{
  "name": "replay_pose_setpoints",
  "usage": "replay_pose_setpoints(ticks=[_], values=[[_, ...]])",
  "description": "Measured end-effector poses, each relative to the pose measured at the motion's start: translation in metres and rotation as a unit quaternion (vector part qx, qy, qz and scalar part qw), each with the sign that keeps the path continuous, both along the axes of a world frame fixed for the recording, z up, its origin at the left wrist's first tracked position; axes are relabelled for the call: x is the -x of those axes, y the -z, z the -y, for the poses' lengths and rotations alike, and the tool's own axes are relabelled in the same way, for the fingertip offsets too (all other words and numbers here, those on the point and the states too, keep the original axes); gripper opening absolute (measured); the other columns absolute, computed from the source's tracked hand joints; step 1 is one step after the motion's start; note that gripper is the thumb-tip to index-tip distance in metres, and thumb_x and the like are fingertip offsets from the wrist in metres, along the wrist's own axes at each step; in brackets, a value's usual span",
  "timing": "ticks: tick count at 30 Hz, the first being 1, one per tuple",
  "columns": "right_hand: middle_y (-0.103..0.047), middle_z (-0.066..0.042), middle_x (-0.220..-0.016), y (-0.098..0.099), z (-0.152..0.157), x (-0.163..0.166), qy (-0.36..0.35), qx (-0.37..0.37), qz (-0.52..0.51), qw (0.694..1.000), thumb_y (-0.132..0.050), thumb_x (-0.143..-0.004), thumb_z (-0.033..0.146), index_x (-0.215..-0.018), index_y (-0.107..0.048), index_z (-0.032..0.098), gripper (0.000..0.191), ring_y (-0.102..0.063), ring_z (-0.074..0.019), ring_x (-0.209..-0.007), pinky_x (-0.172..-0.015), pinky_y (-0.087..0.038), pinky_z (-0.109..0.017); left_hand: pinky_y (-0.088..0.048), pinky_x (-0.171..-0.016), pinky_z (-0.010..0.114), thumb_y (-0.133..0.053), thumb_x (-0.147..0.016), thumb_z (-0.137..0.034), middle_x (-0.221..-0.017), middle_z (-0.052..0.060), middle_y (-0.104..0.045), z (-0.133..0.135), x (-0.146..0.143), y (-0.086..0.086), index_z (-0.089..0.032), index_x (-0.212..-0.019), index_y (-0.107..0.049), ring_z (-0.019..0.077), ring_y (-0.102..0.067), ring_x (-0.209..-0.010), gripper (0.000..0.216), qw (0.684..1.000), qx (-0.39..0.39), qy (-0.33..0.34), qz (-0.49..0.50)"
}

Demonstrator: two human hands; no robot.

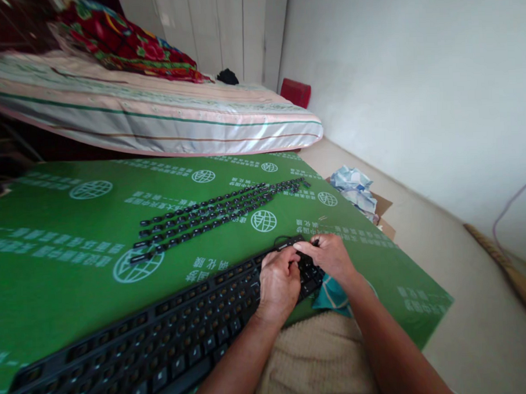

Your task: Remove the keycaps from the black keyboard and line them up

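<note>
A black keyboard lies slantwise across the green table, many of its key positions bare of caps. Lettered keycaps still sit along its lower rows. Over the keyboard's right part, my left hand is closed with curled fingers, and whatever they hold is hidden. My right hand is closed in a pinch at the far right end, its thumb reaching the left fingers. A small dark bit shows at its fingertips, too small to name. Beyond the keyboard, loose black keycaps lie in several slanting rows.
The green printed tabletop ends in a corner on the right. A teal cloth lies by my right wrist. A bed stands behind the table. Crumpled wrapping and cardboard lie on the floor near the white wall.
</note>
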State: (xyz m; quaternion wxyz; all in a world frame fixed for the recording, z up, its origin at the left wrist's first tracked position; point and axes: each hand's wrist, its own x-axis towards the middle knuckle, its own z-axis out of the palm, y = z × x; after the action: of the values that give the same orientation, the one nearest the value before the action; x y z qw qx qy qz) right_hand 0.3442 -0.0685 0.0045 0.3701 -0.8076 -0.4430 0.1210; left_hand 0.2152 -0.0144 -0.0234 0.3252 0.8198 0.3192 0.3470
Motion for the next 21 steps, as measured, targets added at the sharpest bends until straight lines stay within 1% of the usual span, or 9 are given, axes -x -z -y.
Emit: replay_pose_setpoints(ticks=[4,8,11,17,21], values=[[-0.042,0.003,-0.038,0.001,-0.003,0.005,0.015,0.023,0.066,0.997,-0.053,-0.072,0.060,-0.042,-0.047,0.019,0.052,-0.035,-0.0085,-0.039,-0.040,-0.022,-0.021,-0.047,-0.080,0.032,-0.051,-0.071,0.000,-0.079,0.001,-0.069,-0.001,0.000,-0.001,-0.019,-0.087,-0.063,0.0177,-0.061,-0.080,0.028,1.000,0.006,-0.001,-0.005],[-0.048,0.001,-0.043,0.010,-0.002,0.013,0.062,0.015,0.136,0.989,-0.047,-0.077,0.061,-0.046,-0.052,0.019,0.052,-0.039,-0.0102,-0.043,-0.044,-0.025,-0.022,-0.047,-0.081,0.034,-0.052,-0.071,-0.001,-0.080,0.002,-0.069,-0.001,0.002,-0.003,-0.018,-0.093,-0.063,0.0185,-0.061,-0.082,0.030,1.000,0.004,0.004,-0.010],[-0.050,0.000,-0.043,0.018,0.002,0.018,0.084,0.004,0.172,0.982,-0.047,-0.079,0.060,-0.048,-0.052,0.019,0.051,-0.041,-0.0109,-0.042,-0.045,-0.026,-0.022,-0.047,-0.081,0.035,-0.053,-0.071,-0.002,-0.083,0.004,-0.068,0.000,0.002,-0.004,-0.017,-0.090,-0.063,0.0197,-0.060,-0.083,0.026,1.000,-0.003,0.006,-0.031],[-0.052,0.001,-0.044,0.027,0.007,0.019,0.061,-0.052,0.150,0.986,-0.047,-0.082,0.055,-0.051,-0.054,0.019,0.048,-0.047,-0.0101,-0.042,-0.045,-0.030,-0.020,-0.045,-0.083,0.038,-0.055,-0.071,-0.007,-0.085,0.004,-0.066,0.001,0.002,-0.005,-0.018,-0.087,-0.063,0.0219,-0.057,-0.086,0.021,0.997,-0.029,0.018,-0.063],[-0.050,0.002,-0.042,0.028,0.007,0.019,0.048,-0.086,0.170,0.981,-0.045,-0.084,0.055,-0.051,-0.054,0.018,0.050,-0.043,-0.0085,-0.040,-0.044,-0.029,-0.020,-0.042,-0.086,0.038,-0.056,-0.072,-0.008,-0.090,0.005,-0.066,0.003,0.003,-0.008,-0.017,-0.091,-0.063,0.0228,-0.055,-0.090,0.023,0.992,-0.065,0.051,-0.094]])
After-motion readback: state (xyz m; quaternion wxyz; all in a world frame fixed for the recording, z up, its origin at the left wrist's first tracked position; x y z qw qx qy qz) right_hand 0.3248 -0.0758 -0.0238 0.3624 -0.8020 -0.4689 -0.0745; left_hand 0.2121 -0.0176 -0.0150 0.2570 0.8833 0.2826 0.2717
